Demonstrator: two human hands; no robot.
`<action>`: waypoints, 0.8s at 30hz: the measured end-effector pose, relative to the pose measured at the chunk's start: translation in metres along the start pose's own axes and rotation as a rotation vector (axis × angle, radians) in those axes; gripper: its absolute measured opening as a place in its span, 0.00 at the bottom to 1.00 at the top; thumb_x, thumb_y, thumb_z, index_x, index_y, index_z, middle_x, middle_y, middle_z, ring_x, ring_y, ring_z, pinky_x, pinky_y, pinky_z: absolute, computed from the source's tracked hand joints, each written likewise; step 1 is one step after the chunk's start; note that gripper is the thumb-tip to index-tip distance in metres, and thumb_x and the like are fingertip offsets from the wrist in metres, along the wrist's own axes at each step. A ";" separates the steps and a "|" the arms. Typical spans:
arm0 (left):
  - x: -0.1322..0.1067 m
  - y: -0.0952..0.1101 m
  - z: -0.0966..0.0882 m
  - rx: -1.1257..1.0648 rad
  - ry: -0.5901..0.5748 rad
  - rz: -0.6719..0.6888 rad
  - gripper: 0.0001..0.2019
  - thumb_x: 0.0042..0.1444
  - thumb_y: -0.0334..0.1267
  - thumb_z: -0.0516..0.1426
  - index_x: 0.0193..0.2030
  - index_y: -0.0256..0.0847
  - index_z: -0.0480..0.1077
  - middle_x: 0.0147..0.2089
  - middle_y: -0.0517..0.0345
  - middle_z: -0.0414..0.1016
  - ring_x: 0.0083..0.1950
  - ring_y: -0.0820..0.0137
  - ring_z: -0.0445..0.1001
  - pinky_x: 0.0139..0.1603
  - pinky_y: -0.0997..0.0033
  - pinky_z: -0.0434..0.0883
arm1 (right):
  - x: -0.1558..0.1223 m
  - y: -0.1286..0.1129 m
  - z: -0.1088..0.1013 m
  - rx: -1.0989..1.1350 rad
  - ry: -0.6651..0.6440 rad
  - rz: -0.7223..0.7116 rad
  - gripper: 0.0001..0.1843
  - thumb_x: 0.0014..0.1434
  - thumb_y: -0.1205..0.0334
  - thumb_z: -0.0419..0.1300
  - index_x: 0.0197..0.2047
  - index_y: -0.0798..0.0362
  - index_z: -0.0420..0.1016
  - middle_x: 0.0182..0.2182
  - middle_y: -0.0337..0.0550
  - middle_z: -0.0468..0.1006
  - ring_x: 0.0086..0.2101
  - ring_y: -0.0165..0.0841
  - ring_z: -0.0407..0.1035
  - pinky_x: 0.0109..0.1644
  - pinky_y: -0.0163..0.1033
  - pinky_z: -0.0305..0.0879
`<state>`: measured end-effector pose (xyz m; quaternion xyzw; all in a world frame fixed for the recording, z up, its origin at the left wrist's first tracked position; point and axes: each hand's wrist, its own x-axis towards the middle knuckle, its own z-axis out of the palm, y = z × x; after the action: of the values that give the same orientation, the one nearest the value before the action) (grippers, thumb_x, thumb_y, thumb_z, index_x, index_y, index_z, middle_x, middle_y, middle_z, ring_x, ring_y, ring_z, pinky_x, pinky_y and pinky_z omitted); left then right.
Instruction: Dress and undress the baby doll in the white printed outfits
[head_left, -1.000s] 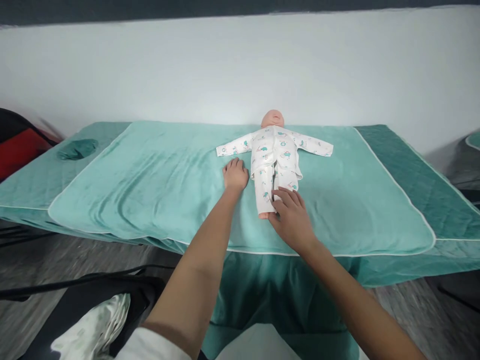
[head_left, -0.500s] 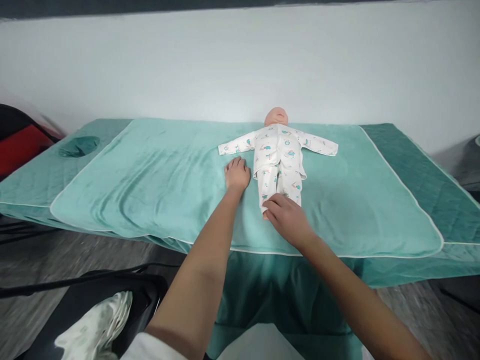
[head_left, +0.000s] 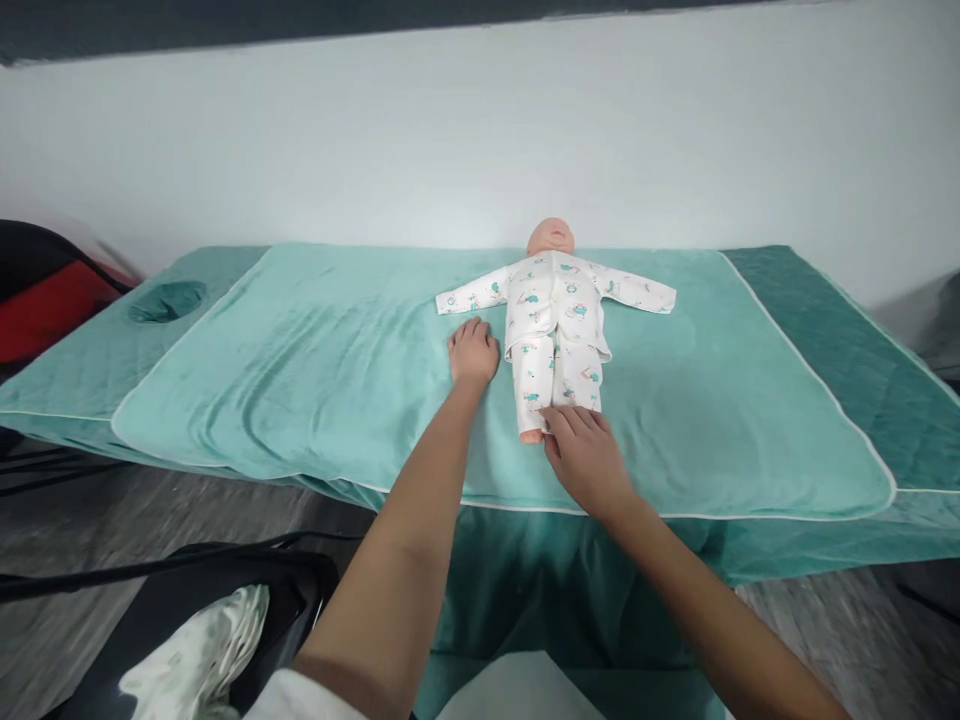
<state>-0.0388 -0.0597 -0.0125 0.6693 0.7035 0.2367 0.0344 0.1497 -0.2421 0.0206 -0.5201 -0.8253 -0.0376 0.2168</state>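
A baby doll (head_left: 553,330) in a white printed sleepsuit lies on its back on a light teal towel (head_left: 315,370), head toward the wall, arms spread. My left hand (head_left: 472,352) rests flat on the towel just left of the doll's hip, fingers together and stretched out, holding nothing. My right hand (head_left: 583,450) lies at the doll's feet, fingertips on the cuff of the doll's nearer trouser leg; the fingers are loosely extended and no grip shows.
The towel covers a darker teal padded table (head_left: 847,330) with a face hole (head_left: 166,300) at its left end. A white wall stands behind. A black chair with pale cloth (head_left: 195,660) is at lower left; red and black fabric (head_left: 45,300) lies far left.
My right hand has slid down the doll's legs from the shins to the feet. My left hand stays in place.
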 end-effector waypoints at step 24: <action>-0.001 0.002 -0.002 0.012 -0.002 -0.011 0.23 0.65 0.37 0.45 0.61 0.47 0.72 0.71 0.56 0.68 0.72 0.60 0.62 0.73 0.53 0.59 | -0.017 0.055 -0.003 0.338 0.081 0.261 0.07 0.67 0.60 0.57 0.45 0.52 0.72 0.39 0.45 0.75 0.37 0.37 0.71 0.38 0.41 0.68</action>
<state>-0.0374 -0.0616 -0.0105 0.6659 0.7084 0.2319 0.0324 0.2049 -0.2324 0.0070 -0.5770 -0.7361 0.1088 0.3367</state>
